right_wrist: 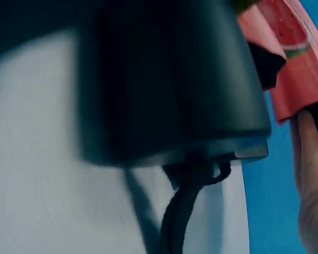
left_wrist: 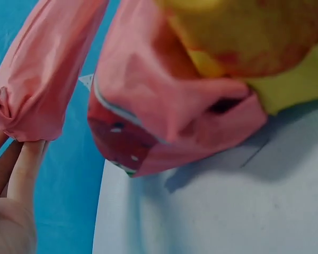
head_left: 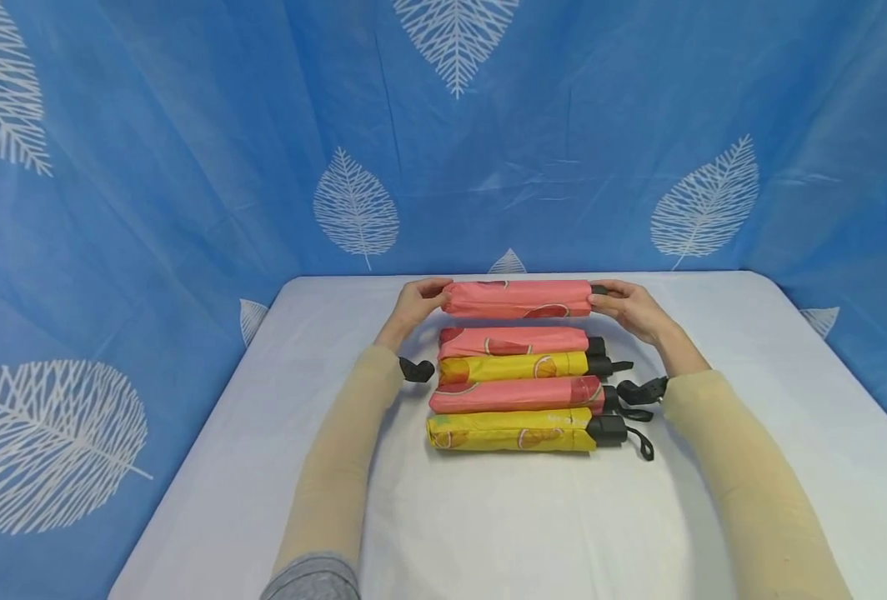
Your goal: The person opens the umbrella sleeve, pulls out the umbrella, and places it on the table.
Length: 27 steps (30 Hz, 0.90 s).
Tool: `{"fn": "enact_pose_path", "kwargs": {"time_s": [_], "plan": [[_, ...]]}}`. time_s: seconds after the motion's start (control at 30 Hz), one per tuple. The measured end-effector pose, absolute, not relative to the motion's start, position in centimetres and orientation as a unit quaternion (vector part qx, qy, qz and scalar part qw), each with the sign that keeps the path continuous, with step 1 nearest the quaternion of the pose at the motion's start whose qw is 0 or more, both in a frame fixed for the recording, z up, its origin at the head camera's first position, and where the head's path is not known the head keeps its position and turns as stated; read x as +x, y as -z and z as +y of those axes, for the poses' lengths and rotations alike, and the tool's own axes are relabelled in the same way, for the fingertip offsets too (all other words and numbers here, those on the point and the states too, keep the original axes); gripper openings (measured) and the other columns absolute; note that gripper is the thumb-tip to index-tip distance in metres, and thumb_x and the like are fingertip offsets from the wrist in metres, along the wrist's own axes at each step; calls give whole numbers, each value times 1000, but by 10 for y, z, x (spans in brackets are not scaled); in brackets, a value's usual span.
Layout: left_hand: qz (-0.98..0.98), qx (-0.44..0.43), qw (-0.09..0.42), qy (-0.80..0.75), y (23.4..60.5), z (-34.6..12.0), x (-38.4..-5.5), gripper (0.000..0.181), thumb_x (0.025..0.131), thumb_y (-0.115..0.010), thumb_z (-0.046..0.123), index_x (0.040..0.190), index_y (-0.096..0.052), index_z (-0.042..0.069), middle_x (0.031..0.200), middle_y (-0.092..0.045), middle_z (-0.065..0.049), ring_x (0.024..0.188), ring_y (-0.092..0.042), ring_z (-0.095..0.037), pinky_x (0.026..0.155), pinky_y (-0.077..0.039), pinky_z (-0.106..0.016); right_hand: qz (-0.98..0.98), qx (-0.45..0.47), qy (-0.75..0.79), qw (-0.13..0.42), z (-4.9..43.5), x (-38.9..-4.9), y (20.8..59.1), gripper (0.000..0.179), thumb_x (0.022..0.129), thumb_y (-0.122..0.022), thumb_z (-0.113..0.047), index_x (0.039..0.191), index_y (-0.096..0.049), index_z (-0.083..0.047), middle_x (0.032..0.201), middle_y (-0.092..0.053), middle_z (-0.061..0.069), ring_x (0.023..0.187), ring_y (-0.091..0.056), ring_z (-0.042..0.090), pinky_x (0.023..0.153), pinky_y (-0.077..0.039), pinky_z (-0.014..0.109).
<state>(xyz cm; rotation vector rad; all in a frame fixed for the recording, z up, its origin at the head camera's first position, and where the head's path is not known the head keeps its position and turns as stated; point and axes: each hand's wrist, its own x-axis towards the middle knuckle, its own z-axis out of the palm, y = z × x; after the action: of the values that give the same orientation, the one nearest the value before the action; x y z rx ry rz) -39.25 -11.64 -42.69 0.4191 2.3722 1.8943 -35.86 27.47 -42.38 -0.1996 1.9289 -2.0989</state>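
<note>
A folded pink umbrella (head_left: 518, 300) with a watermelon print lies crosswise between both hands near the far table edge. My left hand (head_left: 416, 305) pinches its left end; in the left wrist view, the fingers (left_wrist: 25, 174) are under that end. My right hand (head_left: 633, 310) grips the opposite end by the black handle, mostly covered by the fingers. Nearer me, a row of folded umbrellas lies parallel: a pink one (head_left: 537, 342), a yellow one (head_left: 499, 367), another pink one (head_left: 511, 397) and a yellow one (head_left: 499, 430) with an orange-slice print.
The umbrellas are on a white table (head_left: 526, 525). Their black handles (head_left: 607, 430) point right, some with wrist loops (head_left: 644, 446). Behind the table hangs a blue curtain (head_left: 563, 167) with white leaves. A large dark handle (right_wrist: 175, 90) fills much of the right wrist view.
</note>
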Motion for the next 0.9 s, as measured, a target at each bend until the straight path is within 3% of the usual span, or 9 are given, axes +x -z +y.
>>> {"fn": "enact_pose_path", "kwargs": {"time_s": [0.17, 0.53, 0.77, 0.9], "plan": [[758, 151, 47, -633, 424, -112, -390, 41, 92, -63, 15, 130, -57, 2, 126, -57, -15, 110, -55, -25, 94, -44, -36, 631, -57, 767, 105, 270, -358, 421, 56, 96, -55, -9, 142, -28, 7, 116, -53, 3, 100, -61, 10, 97, -40, 29], [706, 205, 101, -671, 413, -97, -380, 48, 97, -54, 13, 142, -41, 3, 126, -51, -14, 107, -51, -23, 95, -43, -35, 576, -63, 814, 36, 269, -352, 415, 49, 95, -55, -6, 136, -34, 10, 112, -57, 4, 95, -63, 11, 86, -48, 24], [684, 220, 118, -685, 419, -89, -390, 49, 96, -56, 15, 142, -42, 8, 123, -53, -13, 104, -54, -23, 90, -46, -35, 552, -70, 830, 31, 272, -349, 411, 32, 95, -54, -2, 126, -46, 2, 114, -53, 7, 95, -63, 13, 87, -47, 25], [687, 220, 112, -683, 420, -90, -390, 47, 96, -56, 10, 141, -43, 6, 121, -54, -13, 102, -55, -22, 88, -47, -35, 520, -63, 851, 37, 277, -347, 410, 34, 94, -54, -1, 127, -46, 0, 117, -50, 8, 94, -65, 14, 88, -46, 25]]}}
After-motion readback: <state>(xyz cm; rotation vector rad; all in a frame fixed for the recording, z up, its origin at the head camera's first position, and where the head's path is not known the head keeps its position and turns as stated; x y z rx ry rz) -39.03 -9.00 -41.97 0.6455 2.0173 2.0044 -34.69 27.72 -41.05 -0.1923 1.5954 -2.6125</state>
